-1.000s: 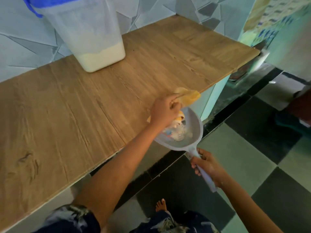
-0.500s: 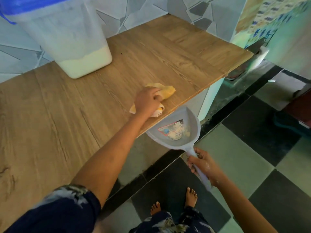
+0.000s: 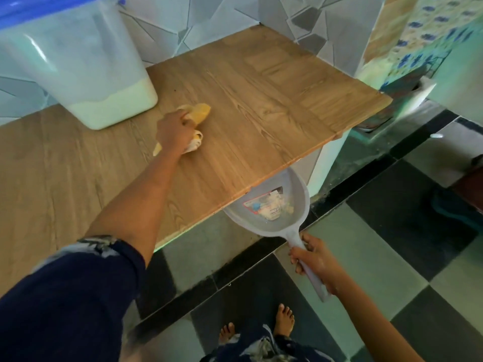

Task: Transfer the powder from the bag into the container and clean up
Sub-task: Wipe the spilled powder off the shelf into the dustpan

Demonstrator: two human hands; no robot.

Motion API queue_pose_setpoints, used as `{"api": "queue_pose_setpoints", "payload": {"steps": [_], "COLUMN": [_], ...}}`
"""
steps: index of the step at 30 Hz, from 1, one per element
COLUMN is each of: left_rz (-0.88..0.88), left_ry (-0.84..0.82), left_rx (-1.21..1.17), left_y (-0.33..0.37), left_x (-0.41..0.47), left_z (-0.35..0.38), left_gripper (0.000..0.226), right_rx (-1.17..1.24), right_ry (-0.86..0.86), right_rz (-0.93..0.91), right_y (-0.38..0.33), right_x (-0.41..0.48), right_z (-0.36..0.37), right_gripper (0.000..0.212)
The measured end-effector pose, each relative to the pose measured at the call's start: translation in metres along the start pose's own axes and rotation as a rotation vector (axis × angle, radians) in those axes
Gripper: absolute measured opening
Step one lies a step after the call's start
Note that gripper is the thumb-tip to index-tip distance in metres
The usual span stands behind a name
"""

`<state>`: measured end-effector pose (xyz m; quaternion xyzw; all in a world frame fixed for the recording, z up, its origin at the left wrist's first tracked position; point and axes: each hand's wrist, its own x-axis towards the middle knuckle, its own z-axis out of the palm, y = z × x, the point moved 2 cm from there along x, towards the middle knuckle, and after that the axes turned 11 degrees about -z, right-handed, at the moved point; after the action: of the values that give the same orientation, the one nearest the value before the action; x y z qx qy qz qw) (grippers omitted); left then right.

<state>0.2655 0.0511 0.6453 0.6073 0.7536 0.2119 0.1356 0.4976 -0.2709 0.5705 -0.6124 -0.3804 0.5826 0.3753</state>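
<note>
Two hands are at work: the right hand (image 3: 315, 259) grips the handle of a grey dustpan (image 3: 298, 194), a packet (image 3: 264, 205) inside, under the wooden table (image 3: 261, 113) at its near edge, while the left hand (image 3: 173, 131) clutches a yellow cloth (image 3: 201, 113) mid-table, near the container (image 3: 78, 61) of white powder (image 3: 115, 105) by the far left edge.

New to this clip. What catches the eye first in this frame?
The big translucent container with a blue lid stands upper left on the wooden counter, with pale powder in its bottom. Just right of it, the left hand holds a bunched yellow cloth on the counter. Below the counter's front edge, the right hand holds a grey dustpan by its handle, with a printed wrapper in the pan.
</note>
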Motion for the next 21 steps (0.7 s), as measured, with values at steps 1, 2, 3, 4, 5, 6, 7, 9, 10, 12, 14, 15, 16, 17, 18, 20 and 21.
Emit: {"api": "queue_pose_setpoints", "payload": {"steps": [1, 2, 3, 4, 5, 6, 7, 9, 10, 12, 14, 15, 16, 17, 18, 20, 21], "left_rz": [-0.035, -0.064, -0.091, -0.106, -0.102, -0.068, -0.002, 0.168, 0.248, 0.400, 0.507, 0.512, 0.495, 0.461, 0.412, 0.284, 0.215], "left_ry": [0.003, 0.003, 0.005, 0.009, 0.007, -0.008, -0.037, -0.106, -0.141, -0.218, -0.303, -0.336, -0.347, -0.321, -0.258, -0.106, -0.053], "left_rx": [0.035, 0.057, 0.071, 0.077, 0.075, 0.067, 0.063, 0.052, 0.036, -0.027, -0.150, -0.217, -0.270, -0.316, -0.345, -0.288, -0.209], "left_y": [-0.008, -0.012, -0.010, -0.002, 0.009, 0.024, 0.040, 0.068, 0.081, 0.101, 0.115, 0.120, 0.125, 0.130, 0.135, 0.138, 0.137], "left_x": [0.013, 0.022, 0.025, 0.023, 0.015, 0.002, -0.016, -0.061, -0.086, -0.135, -0.164, -0.166, -0.159, -0.143, -0.121, -0.068, -0.040], "left_z": [0.002, 0.007, 0.013, 0.020, 0.029, 0.037, 0.045, 0.057, 0.061, 0.067, 0.068, 0.065, 0.062, 0.059, 0.057, 0.055, 0.056], "left_gripper": [0.043, 0.042, 0.041, 0.041, 0.041, 0.041, 0.042, 0.047, 0.045, 0.038, 0.038, 0.039, 0.041, 0.043, 0.043, 0.041, 0.039], "right_rx": [-0.004, -0.006, -0.006, -0.003, -0.001, 0.003, 0.005, 0.004, 0.003, -0.003, -0.008, -0.013, -0.014, -0.012, -0.008, -0.003, 0.000], "right_ry": [-0.006, -0.011, -0.014, -0.019, -0.025, -0.029, -0.032, -0.033, -0.036, -0.048, -0.054, -0.055, -0.056, -0.057, -0.060, -0.068, -0.068], "right_rz": [0.009, 0.016, 0.020, 0.019, 0.016, 0.015, 0.021, 0.035, 0.037, 0.032, 0.025, 0.026, 0.024, 0.017, 0.008, -0.006, -0.009], "right_y": [0.000, 0.000, 0.000, 0.000, 0.000, -0.001, -0.002, -0.003, -0.004, -0.006, -0.008, -0.009, -0.011, -0.012, -0.013, -0.014, -0.015], "right_x": [0.003, 0.005, 0.008, 0.010, 0.013, 0.016, 0.019, 0.025, 0.028, 0.032, 0.035, 0.036, 0.038, 0.040, 0.041, 0.043, 0.044], "right_z": [-0.004, -0.008, -0.011, -0.014, -0.017, -0.019, -0.022, -0.026, -0.029, -0.035, -0.041, -0.045, -0.048, -0.052, -0.055, -0.061, -0.064], "right_gripper": [0.012, 0.013, 0.013, 0.013, 0.013, 0.013, 0.013, 0.013, 0.013, 0.012, 0.012, 0.012, 0.012, 0.012, 0.012, 0.012, 0.012]}}
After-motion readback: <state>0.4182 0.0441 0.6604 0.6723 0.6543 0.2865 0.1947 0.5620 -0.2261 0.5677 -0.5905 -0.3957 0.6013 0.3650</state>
